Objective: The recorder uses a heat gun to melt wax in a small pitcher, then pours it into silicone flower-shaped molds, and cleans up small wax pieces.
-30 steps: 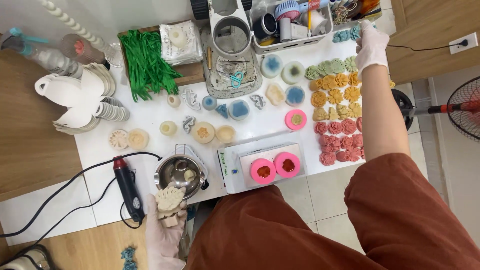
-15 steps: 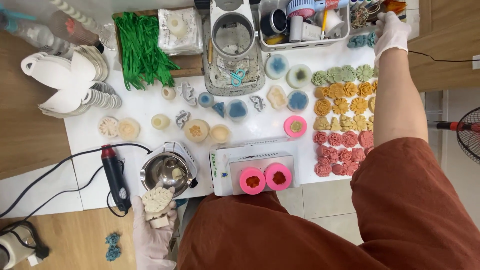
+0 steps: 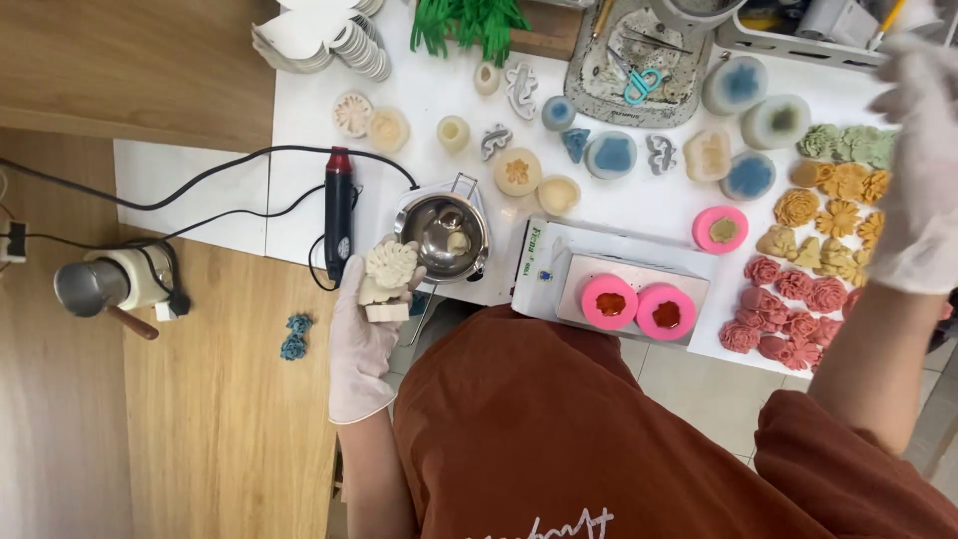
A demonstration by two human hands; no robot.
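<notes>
At the far left a small metal cup with a wooden handle (image 3: 95, 284) sits on the wood surface, and two little blue moulded flowers (image 3: 296, 336) lie nearer. A red and black heat gun (image 3: 339, 210) lies on the edge of the white table (image 3: 639, 200), its black cord looping off to the left.

The left hand (image 3: 364, 329), in a thin white glove, curls round a cream flower-shaped cast on a blocky base (image 3: 387, 279) and holds it upright at the near table edge. The cast is just beside the shiny steel melting pot (image 3: 451, 232), which has a pale lump inside. The step in hand looks like handling a finished cast next to the pot. Its petals are finely ribbed and look brittle, so any move with it calls for a light grip on the base rather than the petals.

To the right, two soft pink round moulds (image 3: 610, 302) filled with glossy red rest on a white boxy stand (image 3: 559, 262). A third pink mould (image 3: 720, 229) lies farther back. Beyond them, matte moulded flowers lie in rows: dark red roses (image 3: 788, 299) nearest, orange blooms (image 3: 838, 200) in the middle, pale green ones (image 3: 848, 143) farthest.

The right hand (image 3: 923, 170), also gloved, is raised over the far right of the table. It is blurred, and I cannot tell whether it is spread or gripping anything
</notes>
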